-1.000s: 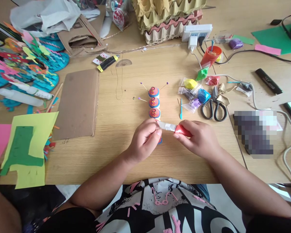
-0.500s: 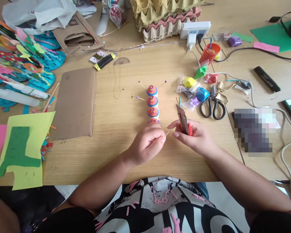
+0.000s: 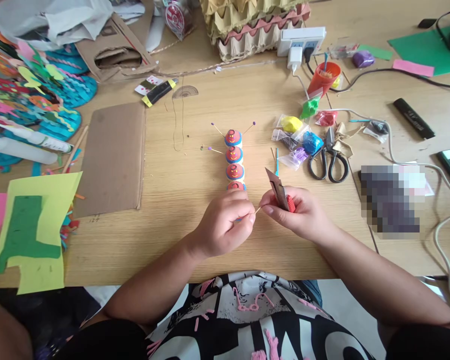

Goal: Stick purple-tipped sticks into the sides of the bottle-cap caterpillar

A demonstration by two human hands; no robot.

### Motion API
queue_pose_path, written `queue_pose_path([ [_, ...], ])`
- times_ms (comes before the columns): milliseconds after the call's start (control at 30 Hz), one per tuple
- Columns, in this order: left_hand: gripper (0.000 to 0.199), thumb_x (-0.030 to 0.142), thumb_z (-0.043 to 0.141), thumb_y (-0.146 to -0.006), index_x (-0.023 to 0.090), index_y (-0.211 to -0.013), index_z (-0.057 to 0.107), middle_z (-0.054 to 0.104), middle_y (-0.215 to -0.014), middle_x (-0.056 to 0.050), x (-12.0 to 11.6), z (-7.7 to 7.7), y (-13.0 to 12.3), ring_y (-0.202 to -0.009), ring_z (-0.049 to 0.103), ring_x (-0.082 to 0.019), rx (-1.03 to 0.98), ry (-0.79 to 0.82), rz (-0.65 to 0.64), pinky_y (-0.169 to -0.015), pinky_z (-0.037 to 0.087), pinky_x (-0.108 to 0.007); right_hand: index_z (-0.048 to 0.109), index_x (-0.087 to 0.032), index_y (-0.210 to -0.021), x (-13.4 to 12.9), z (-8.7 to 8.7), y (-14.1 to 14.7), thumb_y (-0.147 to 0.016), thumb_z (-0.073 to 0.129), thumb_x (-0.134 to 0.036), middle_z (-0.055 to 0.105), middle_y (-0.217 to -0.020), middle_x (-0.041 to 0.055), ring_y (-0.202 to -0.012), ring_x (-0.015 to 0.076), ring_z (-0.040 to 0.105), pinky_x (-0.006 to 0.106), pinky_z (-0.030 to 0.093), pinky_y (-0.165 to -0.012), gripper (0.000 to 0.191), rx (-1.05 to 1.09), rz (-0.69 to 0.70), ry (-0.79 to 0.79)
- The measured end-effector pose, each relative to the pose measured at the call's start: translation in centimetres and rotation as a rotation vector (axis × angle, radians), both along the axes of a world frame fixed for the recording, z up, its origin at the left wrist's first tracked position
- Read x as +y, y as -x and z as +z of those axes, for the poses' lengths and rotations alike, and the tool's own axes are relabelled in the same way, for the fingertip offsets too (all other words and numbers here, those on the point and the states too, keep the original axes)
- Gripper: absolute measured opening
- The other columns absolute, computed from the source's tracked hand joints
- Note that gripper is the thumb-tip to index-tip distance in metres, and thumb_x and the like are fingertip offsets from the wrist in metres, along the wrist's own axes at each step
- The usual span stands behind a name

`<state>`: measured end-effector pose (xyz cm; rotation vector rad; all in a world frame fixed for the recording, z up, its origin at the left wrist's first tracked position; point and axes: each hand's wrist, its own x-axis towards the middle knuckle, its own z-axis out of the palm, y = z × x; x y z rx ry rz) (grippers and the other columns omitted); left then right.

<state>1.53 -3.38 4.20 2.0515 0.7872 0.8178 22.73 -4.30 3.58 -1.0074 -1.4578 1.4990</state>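
My left hand is closed in a pinch on a thin wooden toothpick, whose tip sticks out to the right. In my right hand a utility knife with a red slider is held, blade pointing up and left. The right thumb and forefinger meet at the toothpick's free tip. Just beyond my left hand runs a row of red and blue clay domes with smiling faces. Purple-tipped sticks poke out from the far ones. My left hand hides the near end of the row.
To the right lie black-handled scissors, bagged clay and an orange cup of toothpicks. Cardboard and yellow paper are on the left. Egg trays and a power strip stand at the back.
The right thumb and forefinger have closed onto the toothpick's tip, where a small gap was before. The knife blade has tilted slightly further left. The whole view has shifted a little.
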Motion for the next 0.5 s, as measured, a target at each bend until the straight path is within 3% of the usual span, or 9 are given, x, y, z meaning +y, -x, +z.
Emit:
queue_pose_path([
  [300,0.022,0.013,0.05,-0.089,0.019,-0.068,0.048,0.049,-0.069,-0.001,-0.09,0.11,-0.08,-0.07,0.044,-0.016,0.055,-0.061,-0.005,-0.067,0.035,-0.034,0.062,-0.017,-0.077,-0.25,0.34,0.0,-0.087,0.063,-0.016,0.052,-0.064,-0.0039,-0.058,0.008,0.043,0.022,0.038,-0.054,0.01,-0.085,-0.009,-0.133],
  [500,0.022,0.013,0.049,-0.09,0.02,-0.069,0.05,0.053,-0.071,-0.002,-0.09,0.21,-0.04,-0.07,0.046,-0.016,0.038,-0.031,-0.004,-0.068,0.038,-0.034,0.057,-0.019,-0.073,-0.16,0.31,-0.36,-0.089,0.063,-0.023,0.053,-0.065,-0.0018,-0.06,0.0109,0.046,0.026,0.038,-0.058,0.018,-0.325,-0.219,-0.256],
])
